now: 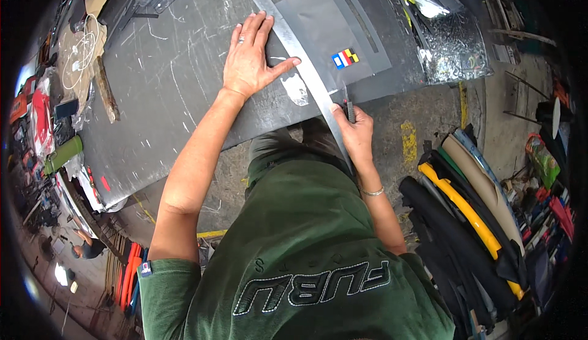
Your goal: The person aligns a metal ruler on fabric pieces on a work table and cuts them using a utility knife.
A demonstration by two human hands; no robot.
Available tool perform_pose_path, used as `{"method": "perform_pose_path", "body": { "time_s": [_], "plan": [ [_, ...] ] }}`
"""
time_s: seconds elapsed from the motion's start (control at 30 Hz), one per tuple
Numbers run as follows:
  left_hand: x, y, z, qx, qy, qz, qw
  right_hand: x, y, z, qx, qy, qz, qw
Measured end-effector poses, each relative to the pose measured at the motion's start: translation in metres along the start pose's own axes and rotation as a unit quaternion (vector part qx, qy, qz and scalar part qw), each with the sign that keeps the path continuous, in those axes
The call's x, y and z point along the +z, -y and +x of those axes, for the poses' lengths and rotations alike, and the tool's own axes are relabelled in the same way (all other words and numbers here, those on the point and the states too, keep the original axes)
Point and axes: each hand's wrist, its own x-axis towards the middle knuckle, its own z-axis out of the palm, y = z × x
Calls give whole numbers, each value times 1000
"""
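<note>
A long metal ruler [309,76] lies across the dark worktable [177,76] and runs past its front edge toward my body. My left hand [248,58] is spread flat on the table to the left of the ruler, its thumb reaching onto the metal. Right of the ruler lies a dark grey sheet [309,24] with a small multicoloured patch [345,59] near its lower corner. At the table's front edge, my right hand [356,133] is closed on a utility knife [350,112], beside the ruler. The knife's blade tip is too small to make out.
Rolls of material, one yellow [465,208], stand to my right. Clear plastic film [453,49] covers the table's right end. A white cable [82,58] and a wooden strip [107,92] lie at its left. Farther left, a person [90,246] is in the background.
</note>
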Motion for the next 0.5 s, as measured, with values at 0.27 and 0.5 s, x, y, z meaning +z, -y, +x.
{"method": "perform_pose_path", "body": {
  "time_s": [0.27,0.5],
  "plan": [
    [3,3,1,14,-13,9,1000,4,-10,6,-16,-11,-8,1000],
    [2,1,0,26,-20,4,999,2,-9,5,7,-4,-3,1000]
  ]
}}
